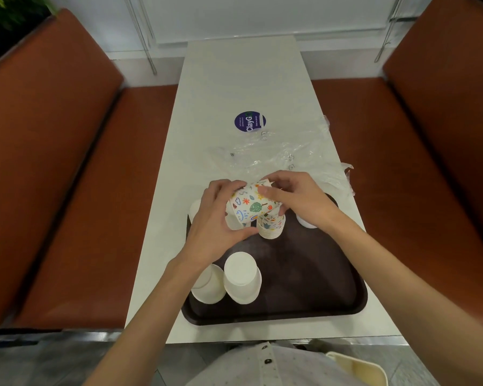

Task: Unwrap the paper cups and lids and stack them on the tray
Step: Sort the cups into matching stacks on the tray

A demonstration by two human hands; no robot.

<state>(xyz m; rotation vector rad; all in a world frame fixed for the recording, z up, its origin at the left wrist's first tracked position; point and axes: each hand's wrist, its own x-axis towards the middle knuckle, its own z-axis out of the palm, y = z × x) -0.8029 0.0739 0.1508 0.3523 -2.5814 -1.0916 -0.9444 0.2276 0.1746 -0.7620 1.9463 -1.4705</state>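
Both hands are up over the far end of the dark tray (304, 310), and between them sits a patterned paper cup (247, 203), tilted on its side. The left hand (216, 227) curls around its left wall; the right hand (296, 200) pinches its far rim. Just beneath stands a stack of patterned cups (271, 225). White cups (241, 277) rest upside down on the tray's near left, with crumpled plastic wrap (285, 154) farther off.

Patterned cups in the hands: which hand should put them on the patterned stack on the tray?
Probably the left hand: it wraps round the patterned cups, while the right hand holds only their far end, right above the patterned stack on the tray.
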